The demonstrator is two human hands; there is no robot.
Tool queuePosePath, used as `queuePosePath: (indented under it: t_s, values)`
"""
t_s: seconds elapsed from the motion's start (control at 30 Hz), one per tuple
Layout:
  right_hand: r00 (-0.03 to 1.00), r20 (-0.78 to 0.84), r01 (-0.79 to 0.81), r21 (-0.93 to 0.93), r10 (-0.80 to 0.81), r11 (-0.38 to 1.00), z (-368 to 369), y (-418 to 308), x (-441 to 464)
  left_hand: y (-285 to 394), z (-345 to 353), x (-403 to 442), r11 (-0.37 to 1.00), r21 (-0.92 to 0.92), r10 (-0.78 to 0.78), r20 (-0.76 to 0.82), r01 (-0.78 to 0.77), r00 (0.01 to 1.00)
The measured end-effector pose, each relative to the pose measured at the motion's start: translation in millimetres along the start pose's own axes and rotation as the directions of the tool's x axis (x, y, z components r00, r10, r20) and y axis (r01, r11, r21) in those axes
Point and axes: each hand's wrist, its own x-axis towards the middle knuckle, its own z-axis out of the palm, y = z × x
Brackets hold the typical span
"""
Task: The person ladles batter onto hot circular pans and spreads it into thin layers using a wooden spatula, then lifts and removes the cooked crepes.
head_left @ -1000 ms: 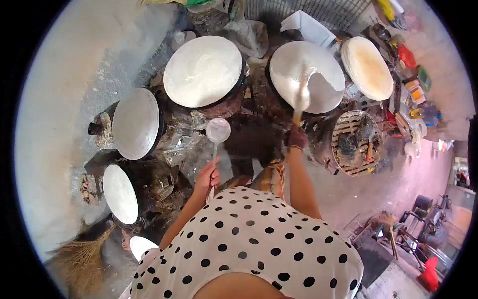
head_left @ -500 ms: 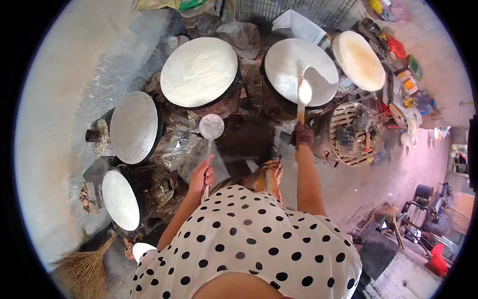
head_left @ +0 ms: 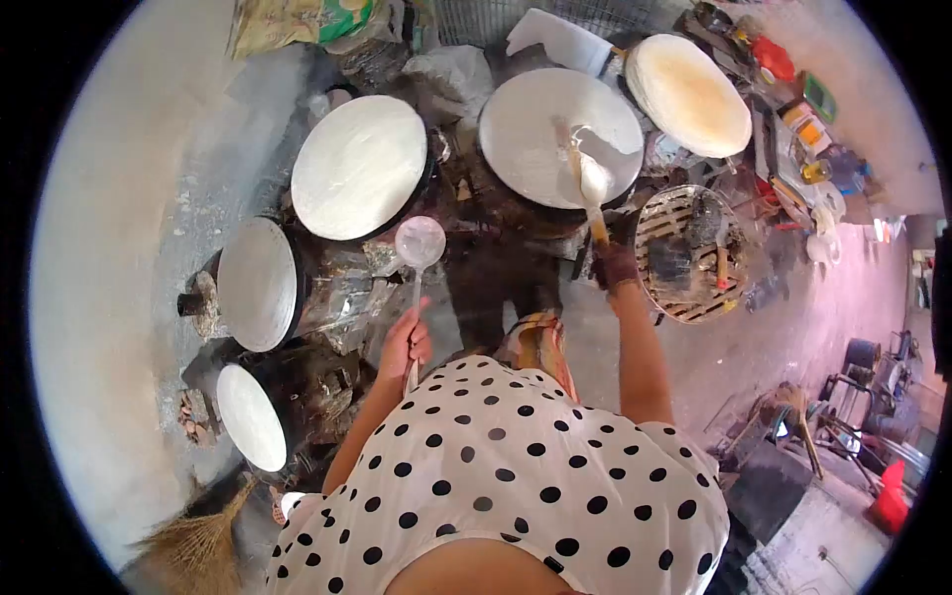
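Note:
My left hand (head_left: 407, 342) is closed around the long handle of a ladle (head_left: 420, 242), its round whitish bowl held up in front of my body. My right hand (head_left: 617, 266) wears a dark reddish glove and grips the wooden handle of a batter spreader (head_left: 594, 180). The spreader's white-coated blade touches or hovers just over a round griddle (head_left: 535, 129), spread with pale wet batter. A darker patch shows beside the blade near the griddle's right edge. To the left, another griddle (head_left: 359, 169) bears a full white layer of batter.
Two more round griddles (head_left: 258, 285) (head_left: 251, 416) stand along the left wall. A stack of thin flatbreads (head_left: 689, 96) lies at back right, above a slatted round basket (head_left: 684, 309) with a brush. At lower left is a straw broom (head_left: 198, 545); a sack (head_left: 288, 25) lies at the back.
My view has shifted, so the griddles sit differently in it. Over the griddle, the spreader has moved rightward, and the dark patch is smaller. My left hand still holds the ladle.

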Motion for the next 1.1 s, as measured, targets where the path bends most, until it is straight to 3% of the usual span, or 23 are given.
queuePosePath:
  t_s: [0.1, 0.17, 0.2, 0.23, 0.3, 0.33, 0.37, 0.4, 0.43, 0.5, 0.53, 0.6, 0.63, 0.7, 0.77, 0.83, 0.87, 0.93, 1.0, 1.07, 1.1]
  values:
    - [0.993, -0.005, 0.118, -0.184, -0.121, 0.976, -48, -14, 23, -5, 18, 13, 0.997, -0.07, -0.019, 0.014, 0.02, 1.0]
    - [0.976, -0.159, 0.137, -0.069, -0.146, 0.988, -27, 10, 65, -7, 35, 20, 0.996, -0.088, -0.014, -0.025, 0.012, 1.0]
    - [0.944, -0.129, 0.21, -0.476, -0.304, 0.854, -26, -19, 46, -7, 45, 23, 0.996, -0.084, -0.019, -0.031, 0.016, 0.999]
    - [0.947, -0.123, 0.208, -0.47, -0.297, 0.858, -14, -16, 39, -6, 56, 26, 0.997, -0.076, -0.026, -0.038, 0.023, 0.999]
    - [0.955, 0.225, 0.213, -0.072, -0.193, 0.974, 3, -1, 26, -5, 65, 31, 0.998, -0.063, -0.032, -0.043, 0.029, 0.999]
    - [0.956, 0.221, 0.215, -0.069, -0.195, 0.974, 2, 12, 19, -7, 67, 34, 0.999, -0.049, -0.021, -0.014, 0.021, 1.0]
    - [0.976, 0.162, 0.096, 0.286, -0.147, 0.953, -3, 29, 12, -8, 69, 36, 0.999, -0.037, -0.008, 0.018, 0.009, 1.0]
    - [0.988, 0.125, -0.007, 0.607, -0.086, 0.795, -16, 32, 12, -7, 74, 36, 0.999, -0.042, 0.004, 0.019, -0.004, 1.0]
    - [0.988, 0.126, -0.006, 0.607, -0.088, 0.795, -35, 33, 23, -7, 75, 38, 0.999, -0.042, 0.006, 0.018, -0.005, 1.0]
    - [0.972, 0.178, -0.169, 0.091, 0.151, 0.981, -95, 4, 38, -10, 74, 41, 0.998, -0.056, -0.026, -0.005, 0.026, 1.0]
    - [0.974, 0.168, -0.168, 0.094, 0.151, 0.981, -108, -13, 51, -11, 77, 45, 0.998, -0.053, -0.026, 0.005, 0.026, 1.0]
    - [0.997, 0.063, -0.037, -0.138, 0.046, 0.99, -112, -47, 70, -12, 77, 47, 0.998, -0.06, -0.025, -0.03, 0.023, 0.999]
    - [0.998, 0.06, -0.029, -0.132, 0.037, 0.991, -104, -52, 69, -12, 76, 47, 0.998, -0.057, -0.016, -0.027, 0.014, 1.0]
    - [0.972, 0.015, 0.237, -0.026, -0.236, 0.971, -78, -48, 76, -13, 75, 49, 0.997, -0.072, -0.015, 0.015, 0.016, 1.0]
    - [0.904, -0.04, 0.399, -0.272, -0.425, 0.875, -50, -23, 80, -10, 75, 48, 0.995, -0.103, -0.01, 0.031, 0.014, 0.999]
    - [0.811, -0.443, 0.474, 0.118, -0.382, 0.872, -59, -65, -3, -8, 72, 44, 0.997, -0.082, 0.008, 0.018, -0.006, 1.0]
    - [0.776, -0.521, 0.488, 0.141, -0.355, 0.861, -43, -65, -9, -9, 65, 45, 0.997, -0.078, 0.033, 0.06, -0.028, 0.998]
    - [0.825, -0.478, 0.38, 0.075, -0.302, 0.922, -4, -61, 2, -9, 59, 47, 0.997, -0.078, 0.018, 0.046, -0.014, 0.999]
    - [0.901, -0.29, 0.329, -0.03, -0.323, 0.944, 21, -70, 16, -8, 61, 41, 0.997, -0.077, -0.008, 0.025, 0.01, 1.0]
    - [0.888, -0.073, 0.457, 0.027, -0.454, 0.889, 31, -61, 46, -1, 70, 38, 0.999, -0.008, -0.054, -0.038, 0.053, 0.998]
    - [0.821, -0.029, 0.564, 0.186, -0.57, 0.804, 33, -43, 61, 2, 70, 37, 0.999, -0.003, -0.05, -0.031, 0.05, 0.998]
